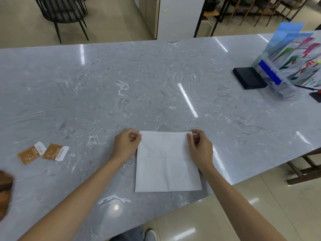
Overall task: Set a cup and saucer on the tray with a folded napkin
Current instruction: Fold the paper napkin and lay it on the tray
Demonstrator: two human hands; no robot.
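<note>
So right up close, a white paper napkin lies flat near the front edge of the grey marble tabletop, creases showing where it was folded in quarters. Both hands are on its far corners: the left hand has a closed pinch grip on the far-left corner, the right hand pinches the far-right corner the same way, thumb on top. Off to the left sit two small orange sachets, torn open, just beside each other. A brown wooden thing pokes in at the left edge, can't tell what. Farther back on the right, a black box touches a clear leaflet holder.
</note>
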